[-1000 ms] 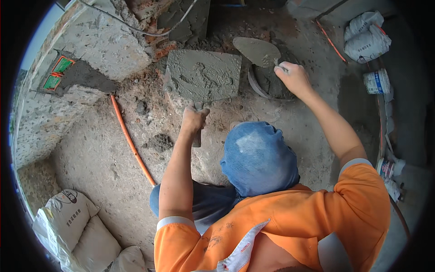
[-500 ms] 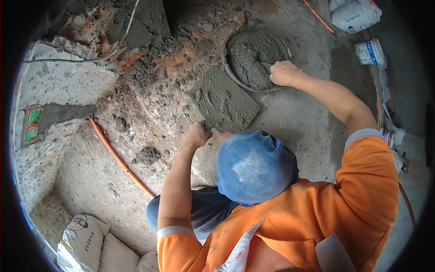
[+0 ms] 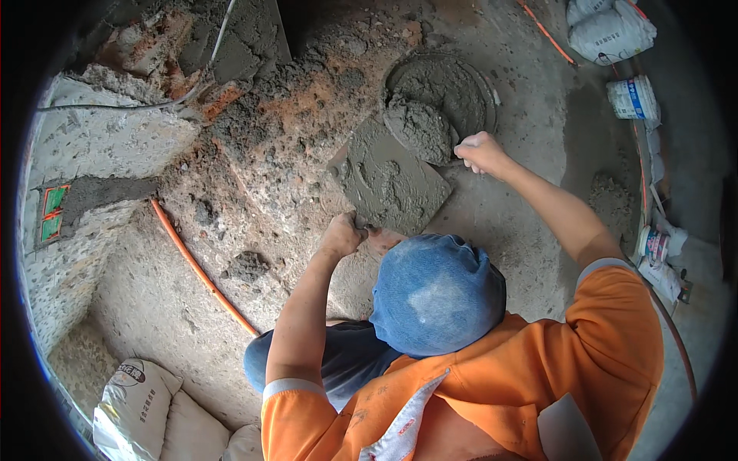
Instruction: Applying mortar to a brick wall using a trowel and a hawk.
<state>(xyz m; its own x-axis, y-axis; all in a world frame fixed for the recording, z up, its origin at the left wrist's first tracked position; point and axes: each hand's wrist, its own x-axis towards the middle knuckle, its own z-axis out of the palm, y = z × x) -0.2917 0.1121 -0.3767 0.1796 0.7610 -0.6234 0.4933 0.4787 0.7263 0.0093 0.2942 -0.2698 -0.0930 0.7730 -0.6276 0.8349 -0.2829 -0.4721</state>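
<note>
My left hand (image 3: 344,234) grips the handle of a square hawk (image 3: 400,196), whose top is spread with wet grey mortar. My right hand (image 3: 480,154) grips a trowel by its handle. A thick heap of mortar (image 3: 419,131) covers the trowel's blade, which is over the hawk's back corner and the near side of a round bucket (image 3: 490,104) of mortar. The blade itself is mostly hidden under the load.
An orange conduit (image 3: 196,265) crosses the rubble-strewn floor (image 3: 184,323) at left. Green electrical boxes (image 3: 52,201) sit in the left wall. White sacks (image 3: 138,407) lie bottom left; more sacks (image 3: 611,34) and a white pail (image 3: 630,100) stand at right.
The view has shifted and the hawk sits at an angle. The trowel went into the bucket and has come up toward the hawk, loaded with mortar.
</note>
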